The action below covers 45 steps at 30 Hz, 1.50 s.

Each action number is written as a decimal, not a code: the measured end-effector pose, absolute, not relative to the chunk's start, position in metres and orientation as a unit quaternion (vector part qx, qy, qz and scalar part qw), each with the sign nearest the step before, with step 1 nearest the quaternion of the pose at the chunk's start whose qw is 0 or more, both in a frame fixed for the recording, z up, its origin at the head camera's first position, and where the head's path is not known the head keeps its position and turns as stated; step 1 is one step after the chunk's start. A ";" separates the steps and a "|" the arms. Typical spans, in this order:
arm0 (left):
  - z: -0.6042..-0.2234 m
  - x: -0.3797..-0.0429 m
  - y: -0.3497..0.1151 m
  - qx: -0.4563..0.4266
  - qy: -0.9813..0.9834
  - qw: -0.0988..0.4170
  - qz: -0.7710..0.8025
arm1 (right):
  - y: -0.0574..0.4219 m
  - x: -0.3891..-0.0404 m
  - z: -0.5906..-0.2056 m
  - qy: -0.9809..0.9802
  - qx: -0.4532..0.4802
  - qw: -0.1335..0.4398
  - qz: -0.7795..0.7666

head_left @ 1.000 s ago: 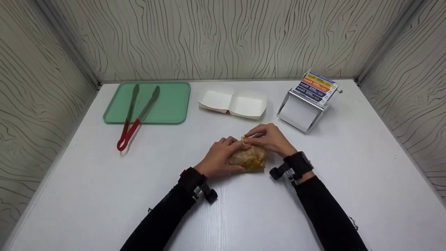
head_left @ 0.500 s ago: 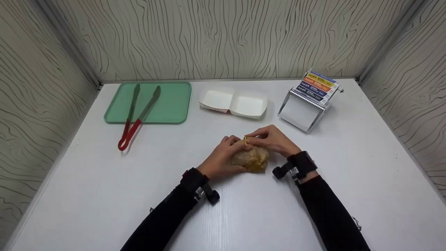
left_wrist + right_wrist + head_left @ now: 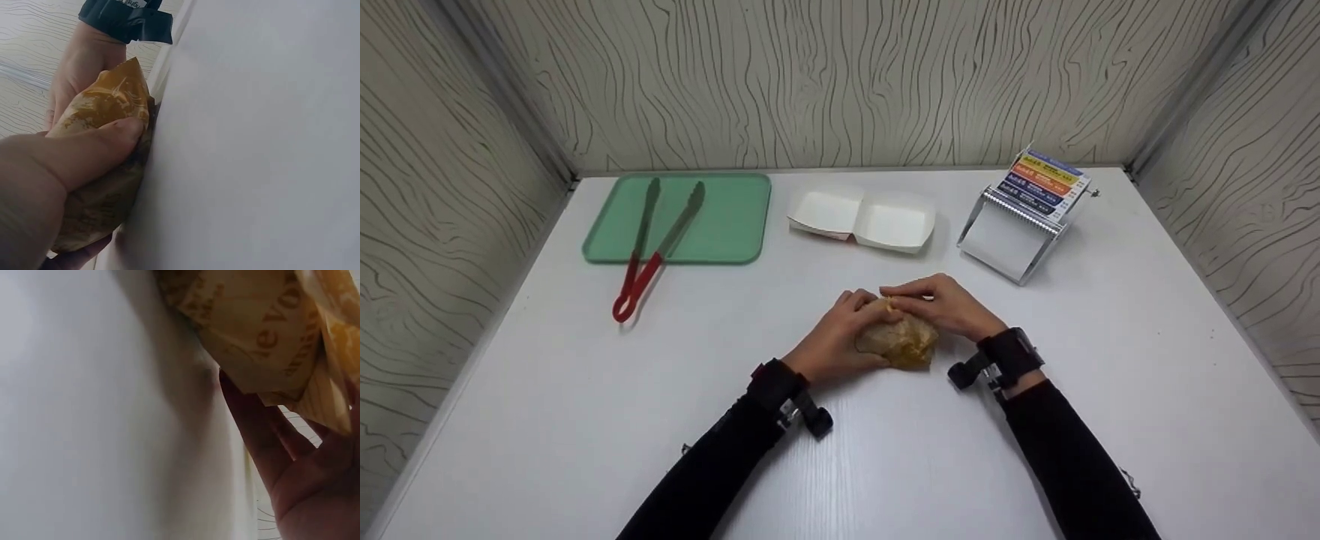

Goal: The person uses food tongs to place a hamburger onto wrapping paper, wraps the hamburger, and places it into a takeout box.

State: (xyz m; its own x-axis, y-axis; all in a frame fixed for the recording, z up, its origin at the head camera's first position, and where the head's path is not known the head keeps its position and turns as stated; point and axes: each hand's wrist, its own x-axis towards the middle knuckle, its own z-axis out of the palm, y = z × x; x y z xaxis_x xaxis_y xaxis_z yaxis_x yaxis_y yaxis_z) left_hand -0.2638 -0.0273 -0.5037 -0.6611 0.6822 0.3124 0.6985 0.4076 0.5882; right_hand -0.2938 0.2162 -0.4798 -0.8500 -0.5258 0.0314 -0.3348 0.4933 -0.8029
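A rounded, burger-sized parcel (image 3: pixel 901 343) in brown-and-yellow printed food paper sits low over the white table between both hands. My left hand (image 3: pixel 834 341) grips its left side, thumb on the near side and fingers over the far side. In the left wrist view, the thumb (image 3: pixel 107 146) lies flat along the crinkled paper. At the parcel's top far edge, my right hand (image 3: pixel 949 306) pinches a small yellow-orange strip (image 3: pixel 889 304) between thumb and forefinger. In the right wrist view, the other fingers (image 3: pixel 256 430) reach beneath the lettered paper (image 3: pixel 264 332). The parcel's contents are hidden.
Behind the hands stands an unfolded white paper box (image 3: pixel 896 225). A metal label dispenser (image 3: pixel 1012 232) with coloured labels is at the back right. Red-handled tongs (image 3: pixel 645 277) lie across a green tray (image 3: pixel 727 225) at the back left. Patterned walls (image 3: pixel 840 82) enclose the table.
Both hands and the parcel have shifted slightly to the right from a second ago. The right fingertips have moved a little at the yellow-orange strip; the left grip stays the same.
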 end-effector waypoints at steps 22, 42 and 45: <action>-0.505 -0.264 -0.024 -0.430 -0.825 0.068 -0.360 | 0.212 -0.278 -0.467 0.827 -0.253 0.205 -0.458; -0.504 -0.266 -0.027 -0.405 -0.827 0.062 -0.386 | 0.206 -0.280 -0.477 0.812 -0.207 0.193 -0.510; -0.503 -0.266 -0.027 -0.400 -0.825 0.056 -0.395 | 0.205 -0.281 -0.477 0.804 -0.192 0.198 -0.527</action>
